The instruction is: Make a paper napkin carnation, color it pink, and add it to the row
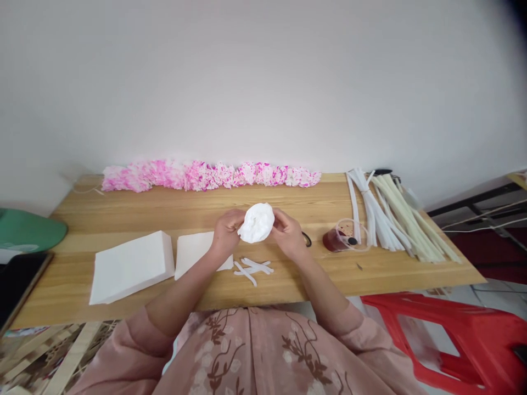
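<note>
Between my two hands, above the middle of the table, is a round, crumpled white paper flower (pixel 257 222). My left hand (pixel 227 232) pinches its left edge, while the fingers of my right hand (pixel 290 235) close on its right edge. Some fingertips are hidden behind the paper. Below my hands lie several short white strips (pixel 252 268) in a loose crossing heap. A thin stack of white paper sheets (pixel 193 249) sits under my left wrist, partly covered by the forearm. A black loop, perhaps a scissors handle (pixel 307 239), shows just beyond my right hand.
Pink-and-white paper flowers (pixel 209 175) line the wall. A thick white paper stack (pixel 132 267) lies left. On the right stand a cup of red liquid (pixel 336 240) and bundles of long white strips (pixel 373 214). A red stool (pixel 448 334) is beside the wooden table (pixel 288 299).
</note>
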A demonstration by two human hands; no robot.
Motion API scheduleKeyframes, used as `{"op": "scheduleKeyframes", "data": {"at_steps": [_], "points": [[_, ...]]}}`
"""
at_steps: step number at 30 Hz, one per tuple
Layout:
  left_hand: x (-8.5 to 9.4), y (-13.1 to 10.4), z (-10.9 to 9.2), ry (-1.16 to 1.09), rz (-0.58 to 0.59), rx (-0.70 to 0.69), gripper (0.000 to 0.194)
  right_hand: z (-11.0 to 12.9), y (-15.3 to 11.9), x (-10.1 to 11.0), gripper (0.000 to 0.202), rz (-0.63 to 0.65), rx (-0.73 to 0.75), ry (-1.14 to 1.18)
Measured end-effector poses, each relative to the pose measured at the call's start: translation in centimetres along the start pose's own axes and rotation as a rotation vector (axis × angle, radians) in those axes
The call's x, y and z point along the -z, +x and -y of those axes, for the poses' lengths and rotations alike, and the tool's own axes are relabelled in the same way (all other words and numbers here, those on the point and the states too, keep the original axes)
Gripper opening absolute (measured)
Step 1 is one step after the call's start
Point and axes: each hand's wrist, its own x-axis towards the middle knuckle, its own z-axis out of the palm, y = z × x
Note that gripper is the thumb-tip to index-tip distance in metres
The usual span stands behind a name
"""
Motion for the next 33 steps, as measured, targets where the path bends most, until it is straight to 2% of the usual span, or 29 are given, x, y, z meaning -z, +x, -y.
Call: {"op": "scheduleKeyframes", "data": {"at_steps": [3,6,8,12,17,20,25,29,33], "points": [[-0.1,-0.1,-0.1,-0.014,-0.025,0.073,0.036,0.4,0.0,0.0,0.03,0.028,0.016,-0.053],[-0.3,-0.3,-0.2,-0.023,-0.038,0.19,0.033,1.0,-0.1,-0.1,0.034,0.035,0.014,-0.102],[-0.4,-0.3,-0.2,-0.027,-0.03,0.216,0.033,1.3,-0.2,-0.2,0.035,0.045,0.012,-0.125],[-0.4,-0.3,-0.2,0.03,0.005,0.179,0.035,1.4,-0.3,-0.2,0.03,0.059,0.015,-0.15],[-0.1,-0.3,0.0,0.307,0.015,0.091,0.037,1.2,-0.3,-0.1,0.026,0.067,0.058,-0.149],[-0.1,-0.2,0.2,0.375,0.035,0.05,0.037,1.2,-0.3,-0.1,0.025,0.074,0.062,-0.149],[-0.2,-0.2,0.1,0.328,0.06,0.031,0.036,1.4,-0.2,0.1,0.027,0.06,0.044,-0.108],[-0.1,-0.2,-0.1,0.157,0.022,0.167,0.026,1.3,0.0,0.2,0.031,0.005,0.051,-0.112],[-0.4,-0.4,0.0,-0.027,0.114,0.247,0.021,1.0,0.0,0.3,0.041,0.037,0.087,-0.173]]}}
